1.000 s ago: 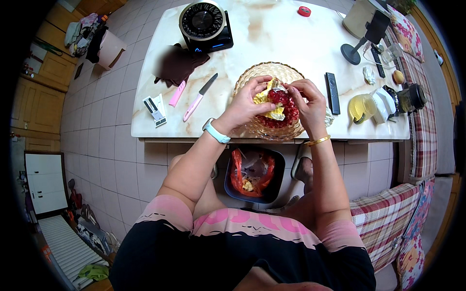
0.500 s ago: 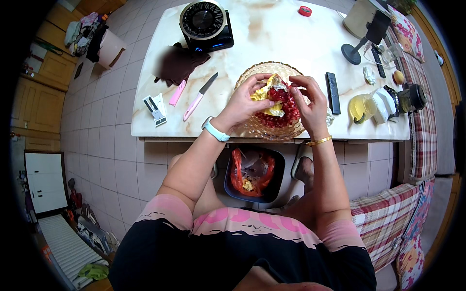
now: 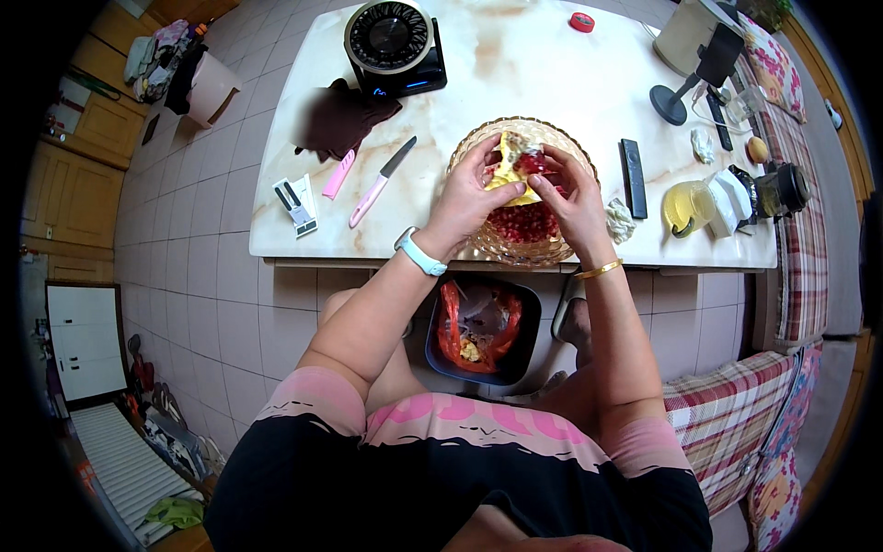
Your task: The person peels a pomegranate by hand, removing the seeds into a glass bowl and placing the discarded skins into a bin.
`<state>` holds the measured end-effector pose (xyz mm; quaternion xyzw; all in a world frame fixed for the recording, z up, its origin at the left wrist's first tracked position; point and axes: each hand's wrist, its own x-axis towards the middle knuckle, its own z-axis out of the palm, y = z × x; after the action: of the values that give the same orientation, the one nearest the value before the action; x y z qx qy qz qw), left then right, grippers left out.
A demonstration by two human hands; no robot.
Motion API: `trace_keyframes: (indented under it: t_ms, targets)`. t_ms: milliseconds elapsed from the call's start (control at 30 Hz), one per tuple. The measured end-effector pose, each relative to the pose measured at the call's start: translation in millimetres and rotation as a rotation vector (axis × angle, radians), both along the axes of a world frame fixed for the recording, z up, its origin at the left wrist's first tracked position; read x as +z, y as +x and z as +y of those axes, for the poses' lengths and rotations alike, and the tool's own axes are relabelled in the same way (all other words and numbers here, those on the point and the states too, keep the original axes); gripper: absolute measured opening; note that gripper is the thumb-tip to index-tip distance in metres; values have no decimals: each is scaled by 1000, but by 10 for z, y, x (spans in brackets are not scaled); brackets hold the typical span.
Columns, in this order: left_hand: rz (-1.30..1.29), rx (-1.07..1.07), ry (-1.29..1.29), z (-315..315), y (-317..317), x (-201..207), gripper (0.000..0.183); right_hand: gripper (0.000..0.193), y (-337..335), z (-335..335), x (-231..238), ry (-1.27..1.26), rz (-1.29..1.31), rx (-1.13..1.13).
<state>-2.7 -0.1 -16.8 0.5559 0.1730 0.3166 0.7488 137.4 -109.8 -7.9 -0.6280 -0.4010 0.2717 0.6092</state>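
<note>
Between both hands, over a woven-look amber bowl point(image 3: 581, 147), is a piece of pomegranate point(image 3: 511, 175) with yellow-white rind and a cluster of red seeds. My left hand point(image 3: 467, 195) grips its left side, thumb along the lower rind. My right hand point(image 3: 575, 198) holds the right side, its thumb and fingertips against the seeds. Loose pomegranate seeds point(image 3: 522, 224) lie in the bowl just below. To the left rest a pink-handled knife point(image 3: 382, 182) and its pink sheath point(image 3: 339, 175).
A black fan-like device point(image 3: 394, 46) and a dark cloth point(image 3: 348, 120) occupy the back left. Rightward are a remote point(image 3: 633, 178), crumpled tissue point(image 3: 619, 221), a glass mug of yellow liquid point(image 3: 688, 207) and a phone stand point(image 3: 670, 104). Below the table edge stands a bin point(image 3: 524, 363) with a red bag.
My right hand has moved left and closed in on the pomegranate piece, which is now tipped up with more yellow rind showing. The seeds in the bowl show more clearly.
</note>
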Motion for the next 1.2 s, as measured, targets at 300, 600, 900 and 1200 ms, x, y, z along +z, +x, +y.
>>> trace_keyframes:
  t_ms: [300, 600, 900, 1200]
  targets:
    - [67, -193, -390, 82, -91, 119, 54, 38, 32, -35, 184, 61, 195, 86]
    - [194, -75, -299, -16, -79, 119, 50, 39, 32, -17, 148, 23, -415, -89]
    - [150, -87, -119, -28, -32, 35, 45, 39, 8, -29, 126, -22, -575, -68]
    - [172, -79, 68, -48, -14, 75, 42, 40, -13, -31, 100, 53, -508, 27]
